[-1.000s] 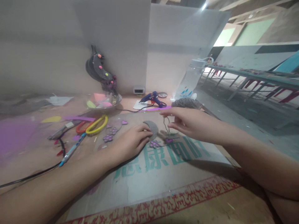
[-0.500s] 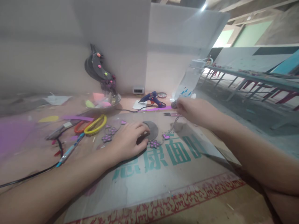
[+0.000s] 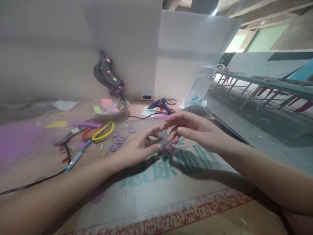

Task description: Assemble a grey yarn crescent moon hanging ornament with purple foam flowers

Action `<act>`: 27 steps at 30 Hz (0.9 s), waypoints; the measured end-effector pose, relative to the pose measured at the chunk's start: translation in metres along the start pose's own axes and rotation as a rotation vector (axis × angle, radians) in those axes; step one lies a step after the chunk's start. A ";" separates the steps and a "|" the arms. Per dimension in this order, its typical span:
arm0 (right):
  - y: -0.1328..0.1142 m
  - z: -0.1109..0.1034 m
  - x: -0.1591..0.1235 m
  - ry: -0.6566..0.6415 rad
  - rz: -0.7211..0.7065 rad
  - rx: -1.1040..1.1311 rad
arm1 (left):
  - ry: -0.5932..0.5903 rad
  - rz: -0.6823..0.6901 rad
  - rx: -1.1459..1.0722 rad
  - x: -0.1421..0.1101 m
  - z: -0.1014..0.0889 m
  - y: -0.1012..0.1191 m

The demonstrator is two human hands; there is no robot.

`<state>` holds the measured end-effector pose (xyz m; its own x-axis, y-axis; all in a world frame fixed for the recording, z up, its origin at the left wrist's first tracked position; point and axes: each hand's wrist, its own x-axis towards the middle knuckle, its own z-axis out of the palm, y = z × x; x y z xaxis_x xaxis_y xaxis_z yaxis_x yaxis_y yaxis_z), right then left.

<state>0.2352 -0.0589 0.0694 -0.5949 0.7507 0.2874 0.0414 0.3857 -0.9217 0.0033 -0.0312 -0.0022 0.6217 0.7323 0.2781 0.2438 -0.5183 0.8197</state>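
Note:
A grey flat rounded piece (image 3: pixel 163 136) lies on the cardboard, mostly covered by my hands. My left hand (image 3: pixel 139 148) rests at its left edge, fingers stretched to the right and thumb apart. My right hand (image 3: pixel 195 130) hovers over its right side, index finger reaching left until its tip meets the left fingertips in view. Its thumb stands away from the index finger; the other fingers curl down near a small purple heart (image 3: pixel 172 144). Below sits a purple-and-grey flower (image 3: pixel 164 153) in shadow. A thin grey strand shows between the hands.
Purple flowers (image 3: pixel 120 139) and a heart (image 3: pixel 132 130) on a strand lie left. Beyond are yellow-and-red-handled scissors (image 3: pixel 104 131), a blue glue gun (image 3: pixel 160 104), grey yarn (image 3: pixel 197 110), a water bottle (image 3: pixel 199 86), a clear bowl (image 3: pixel 111 115) and a decorated grey crescent (image 3: pixel 106 70).
My right hand went right to the grey yarn, then came back left over the flat piece. My left hand stayed beside it, its fingers now stretched further right.

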 end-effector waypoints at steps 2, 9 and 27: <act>0.001 0.005 -0.002 -0.058 -0.008 0.018 | -0.049 -0.010 -0.114 0.000 0.001 0.006; -0.001 0.011 -0.004 -0.093 0.045 0.012 | -0.171 -0.065 -0.339 0.002 0.004 0.018; 0.030 -0.100 0.011 0.432 0.167 -0.974 | 0.097 -0.302 -0.194 0.004 0.006 0.001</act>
<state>0.3103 0.0152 0.0709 -0.1965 0.8856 0.4208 0.8301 0.3787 -0.4093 0.0110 -0.0315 -0.0032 0.4673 0.8828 0.0477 0.2538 -0.1856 0.9493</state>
